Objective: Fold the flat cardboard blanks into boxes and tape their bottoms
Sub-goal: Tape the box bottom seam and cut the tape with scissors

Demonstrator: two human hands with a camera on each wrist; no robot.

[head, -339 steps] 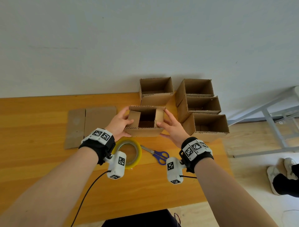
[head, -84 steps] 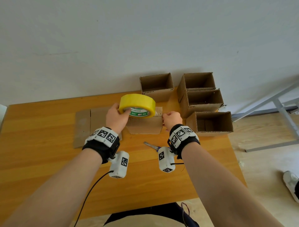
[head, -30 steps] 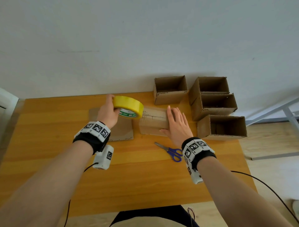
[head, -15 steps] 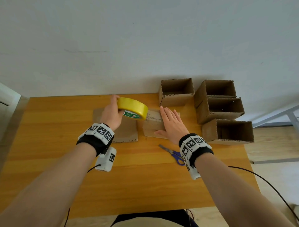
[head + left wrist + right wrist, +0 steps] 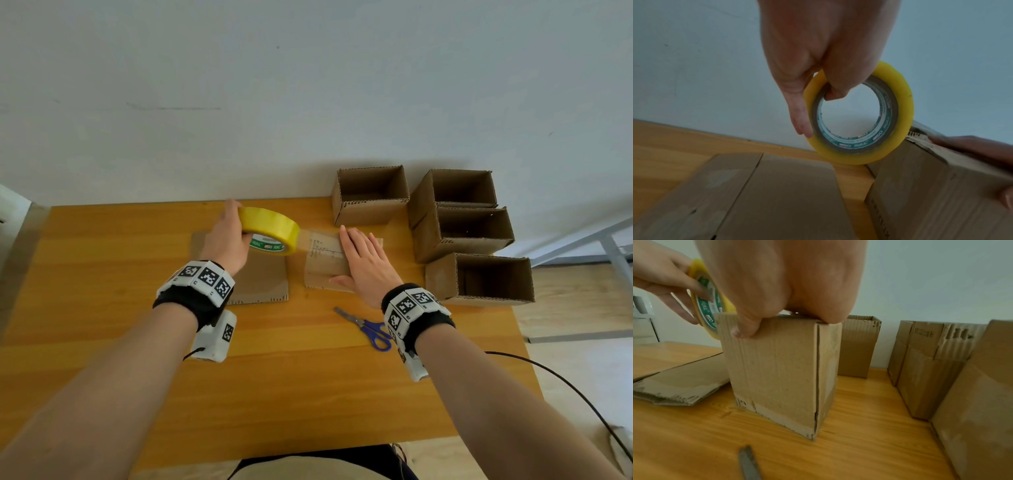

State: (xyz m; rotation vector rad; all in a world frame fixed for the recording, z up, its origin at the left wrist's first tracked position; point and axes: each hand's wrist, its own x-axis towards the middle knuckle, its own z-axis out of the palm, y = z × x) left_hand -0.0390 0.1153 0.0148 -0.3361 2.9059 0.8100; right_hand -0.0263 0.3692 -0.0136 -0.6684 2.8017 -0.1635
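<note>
A folded cardboard box (image 5: 323, 260) (image 5: 781, 369) stands upside down on the wooden table (image 5: 274, 377), its closed bottom flaps facing up. My right hand (image 5: 364, 265) lies flat on top of it with straight fingers, the thumb (image 5: 745, 328) over the near side. My left hand (image 5: 227, 240) (image 5: 818, 53) grips a yellow tape roll (image 5: 269, 231) (image 5: 861, 113) just left of the box, thumb through the core. A clear strip of tape (image 5: 313, 241) runs from the roll across the box top. A flat cardboard blank (image 5: 257, 281) (image 5: 766, 194) lies under the left hand.
Several finished open boxes stand at the back right: one (image 5: 371, 195) by the wall, two (image 5: 455, 192) (image 5: 462, 233) behind one another, another (image 5: 483, 279) at the table's right edge. Blue-handled scissors (image 5: 366, 329) lie in front of the box. The table ends just right of the boxes.
The left hand has drawn the tape roll leftward off the box, stretching tape over its top. My right hand has stayed flat on the box. The head view shifted slightly.
</note>
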